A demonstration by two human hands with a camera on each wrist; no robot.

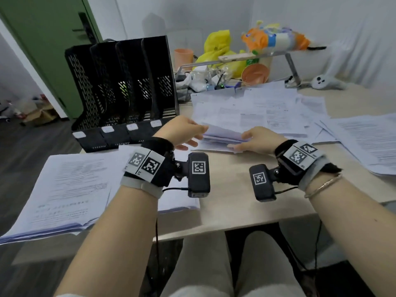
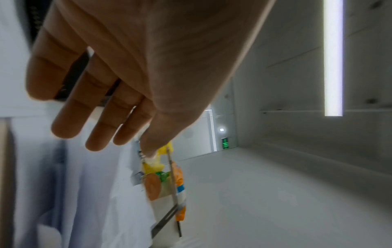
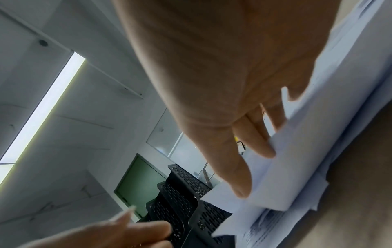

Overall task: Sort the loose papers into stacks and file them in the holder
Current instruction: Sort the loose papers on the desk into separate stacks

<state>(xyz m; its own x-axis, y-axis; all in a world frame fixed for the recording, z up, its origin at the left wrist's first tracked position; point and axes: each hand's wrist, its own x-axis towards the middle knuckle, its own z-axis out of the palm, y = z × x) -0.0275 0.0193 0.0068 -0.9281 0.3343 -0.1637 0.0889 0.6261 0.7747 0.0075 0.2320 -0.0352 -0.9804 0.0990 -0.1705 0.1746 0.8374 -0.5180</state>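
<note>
Reaching over the pale beige surface, both hands meet at the near edge of a loose spread of white printed papers that covers the middle and right of it. The right hand lies on a small lifted bundle of white sheets at that near edge; in the right wrist view its fingers are fairly straight and slip in among the sheets, the thumb resting on top, though whether they truly pinch the bundle cannot be told. The left hand is at the bundle's left end with its fingers straight and slightly spread, palm turned toward the paper edges, gripping nothing that shows.

Standing at the back left of the surface, just beyond the left hand, is a black perforated metal file holder with four upright compartments and small white labels on its front lip; no paper shows in any compartment. A squared stack of white printed papers lies at the near left, partly overhanging the edge. Another thick pile of printed sheets sits at the far right.

Behind the papers are a yellow plastic bag, an orange plastic cup, a metal riser shelf and a white plush toy. A green door stands at the left.
</note>
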